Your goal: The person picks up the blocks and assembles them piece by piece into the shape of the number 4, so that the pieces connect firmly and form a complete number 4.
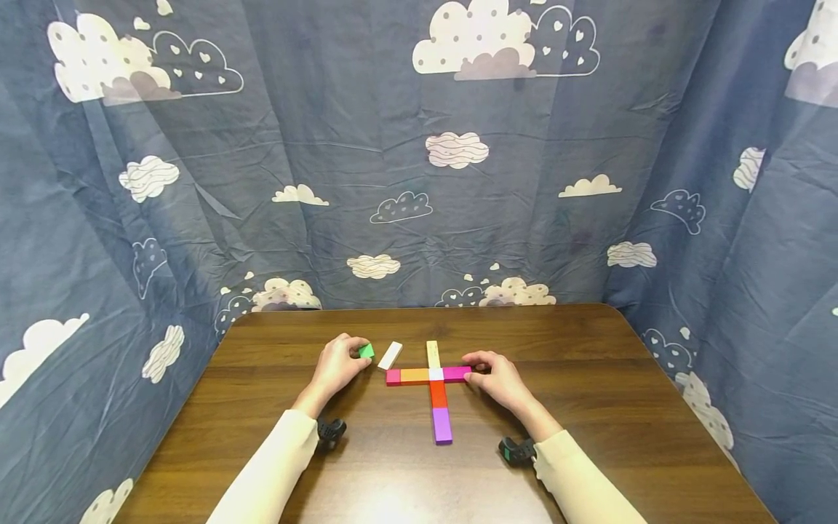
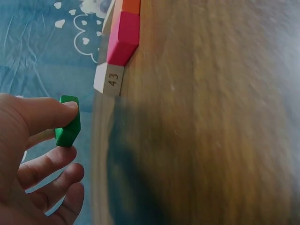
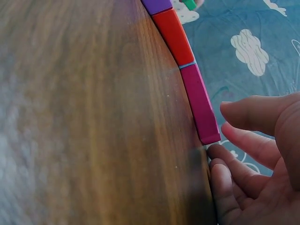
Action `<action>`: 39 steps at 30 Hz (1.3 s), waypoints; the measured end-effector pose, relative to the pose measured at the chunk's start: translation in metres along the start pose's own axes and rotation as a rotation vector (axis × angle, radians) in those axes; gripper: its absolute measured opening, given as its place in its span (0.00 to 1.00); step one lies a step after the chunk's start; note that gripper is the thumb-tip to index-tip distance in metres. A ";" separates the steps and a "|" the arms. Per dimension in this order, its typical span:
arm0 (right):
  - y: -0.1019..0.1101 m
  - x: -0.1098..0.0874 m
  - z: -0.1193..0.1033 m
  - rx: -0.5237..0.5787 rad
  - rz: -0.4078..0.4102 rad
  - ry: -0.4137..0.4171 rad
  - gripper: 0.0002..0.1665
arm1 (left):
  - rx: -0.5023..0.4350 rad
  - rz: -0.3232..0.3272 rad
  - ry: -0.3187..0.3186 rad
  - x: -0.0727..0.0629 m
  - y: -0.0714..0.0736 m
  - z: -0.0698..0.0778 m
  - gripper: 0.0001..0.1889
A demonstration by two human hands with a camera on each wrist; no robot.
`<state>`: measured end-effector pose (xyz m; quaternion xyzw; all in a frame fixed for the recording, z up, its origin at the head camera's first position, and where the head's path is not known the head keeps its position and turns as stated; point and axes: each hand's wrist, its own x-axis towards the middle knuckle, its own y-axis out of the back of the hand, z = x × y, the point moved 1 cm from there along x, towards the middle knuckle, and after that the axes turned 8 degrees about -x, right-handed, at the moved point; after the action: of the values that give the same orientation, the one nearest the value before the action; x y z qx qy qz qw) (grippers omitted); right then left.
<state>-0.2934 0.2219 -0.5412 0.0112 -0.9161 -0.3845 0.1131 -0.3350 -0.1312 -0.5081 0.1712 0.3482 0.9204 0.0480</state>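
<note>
My left hand [image 1: 337, 367] pinches a small green block [image 2: 69, 123] between thumb and fingers, raised over the table in the left wrist view. The right hand [image 1: 500, 380] is beside the outer end of a magenta block [image 3: 201, 103], its thumb and fingertips right at that end with nothing pinched between them. That block is the right arm of a cross laid on the table. A small white block [image 1: 436, 373] forms the centre. An orange block [image 1: 414, 375] and a pinkish-red block [image 1: 393, 377] run left, a cream block [image 1: 433, 354] away, a red block [image 1: 439, 394] and purple block [image 1: 442, 426] towards me.
A loose white block [image 1: 390, 355] lies tilted between the left hand and the cross; its end shows "43" in the left wrist view. The brown wooden table [image 1: 576, 342] meets a blue cloud-patterned curtain [image 1: 366, 145] behind. Black wrist cameras hang below both wrists.
</note>
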 end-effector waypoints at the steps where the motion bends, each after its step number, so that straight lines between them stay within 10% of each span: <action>1: 0.000 0.000 0.000 0.003 0.002 0.001 0.19 | -0.001 0.003 -0.006 0.001 -0.001 0.001 0.18; 26: 0.000 0.000 0.001 0.032 0.011 0.007 0.18 | -0.056 -0.023 0.080 0.065 -0.034 0.028 0.13; 39: 0.000 -0.002 0.001 0.016 0.012 -0.005 0.18 | -0.072 -0.012 0.157 0.073 -0.053 0.024 0.15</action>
<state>-0.2919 0.2223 -0.5423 0.0057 -0.9195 -0.3764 0.1130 -0.3969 -0.0616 -0.5054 0.0945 0.3185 0.9427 0.0319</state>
